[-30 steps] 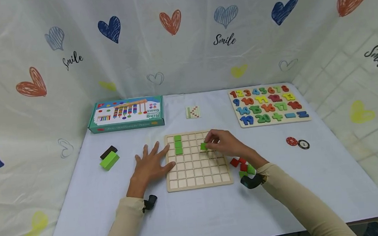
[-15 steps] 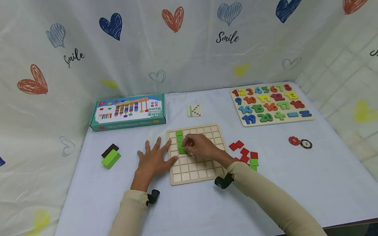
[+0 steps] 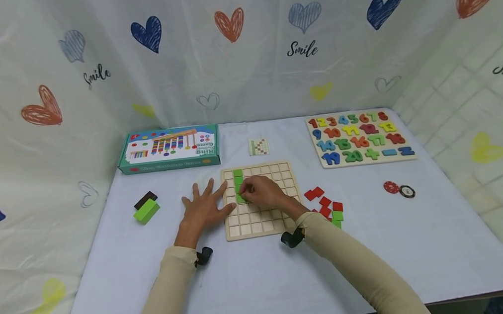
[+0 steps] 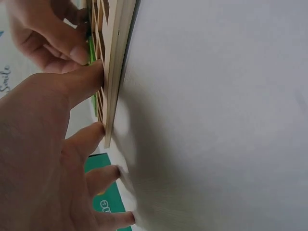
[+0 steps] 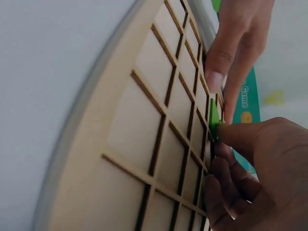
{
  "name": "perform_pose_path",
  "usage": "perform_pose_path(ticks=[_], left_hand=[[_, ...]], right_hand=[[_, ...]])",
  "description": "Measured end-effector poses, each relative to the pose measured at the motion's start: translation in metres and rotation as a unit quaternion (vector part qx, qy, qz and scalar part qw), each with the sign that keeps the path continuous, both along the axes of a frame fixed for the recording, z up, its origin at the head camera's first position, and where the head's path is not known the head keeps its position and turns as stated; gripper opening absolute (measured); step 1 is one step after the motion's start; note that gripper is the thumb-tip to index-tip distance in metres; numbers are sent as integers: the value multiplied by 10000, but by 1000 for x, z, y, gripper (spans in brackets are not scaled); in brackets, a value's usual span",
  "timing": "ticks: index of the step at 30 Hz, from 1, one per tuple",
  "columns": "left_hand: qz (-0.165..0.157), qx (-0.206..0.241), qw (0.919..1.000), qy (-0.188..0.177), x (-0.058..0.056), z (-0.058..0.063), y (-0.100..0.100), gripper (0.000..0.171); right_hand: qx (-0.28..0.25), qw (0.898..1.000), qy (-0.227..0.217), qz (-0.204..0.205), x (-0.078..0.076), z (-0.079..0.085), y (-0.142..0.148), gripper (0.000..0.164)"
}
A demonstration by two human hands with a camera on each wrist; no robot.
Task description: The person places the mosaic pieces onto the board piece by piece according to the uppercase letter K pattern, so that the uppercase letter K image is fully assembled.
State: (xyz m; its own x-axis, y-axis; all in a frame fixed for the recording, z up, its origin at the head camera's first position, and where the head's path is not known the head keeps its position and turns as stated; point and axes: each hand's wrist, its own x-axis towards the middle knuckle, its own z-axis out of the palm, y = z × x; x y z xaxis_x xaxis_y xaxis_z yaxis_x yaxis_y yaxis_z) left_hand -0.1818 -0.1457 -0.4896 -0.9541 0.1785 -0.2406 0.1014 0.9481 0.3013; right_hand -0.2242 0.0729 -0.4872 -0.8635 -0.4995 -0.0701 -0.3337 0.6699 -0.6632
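Observation:
A wooden grid board [image 3: 258,228] lies flat on the white table, a column of green square tiles [image 3: 238,180] set in its cells near the left side. My right hand [image 3: 263,192] is over the board, thumb and fingers pinching a green tile [image 5: 213,118] at the lower end of that column. Part of this tile is hidden by the fingers. My left hand [image 3: 203,211] is spread beside the board, with its thumb and index finger [image 4: 89,137] resting on the left rim.
Loose red tiles [image 3: 325,202] and green tiles [image 3: 337,216] lie right of the board. Green and dark blocks [image 3: 146,211] sit left. Behind are a game box [image 3: 167,149], a small pattern card [image 3: 258,147] and a number puzzle [image 3: 359,137]. Two round chips [image 3: 399,189] lie far right.
My right hand has carried a green tile leftward from the board's right part to the lower end of the green column. The left hand stays at the board's left edge.

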Motion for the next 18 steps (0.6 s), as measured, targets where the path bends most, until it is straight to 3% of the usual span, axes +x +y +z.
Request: perform_pose_path(ticks=[7, 18], left_hand=[[43, 35, 9999, 96, 0, -5, 1, 81], [88, 30, 9999, 95, 0, -8, 0, 82]], right_hand=[[-62, 9999, 55, 56, 5, -3, 4, 26], [-329, 9992, 220, -21, 4, -8, 3, 24]])
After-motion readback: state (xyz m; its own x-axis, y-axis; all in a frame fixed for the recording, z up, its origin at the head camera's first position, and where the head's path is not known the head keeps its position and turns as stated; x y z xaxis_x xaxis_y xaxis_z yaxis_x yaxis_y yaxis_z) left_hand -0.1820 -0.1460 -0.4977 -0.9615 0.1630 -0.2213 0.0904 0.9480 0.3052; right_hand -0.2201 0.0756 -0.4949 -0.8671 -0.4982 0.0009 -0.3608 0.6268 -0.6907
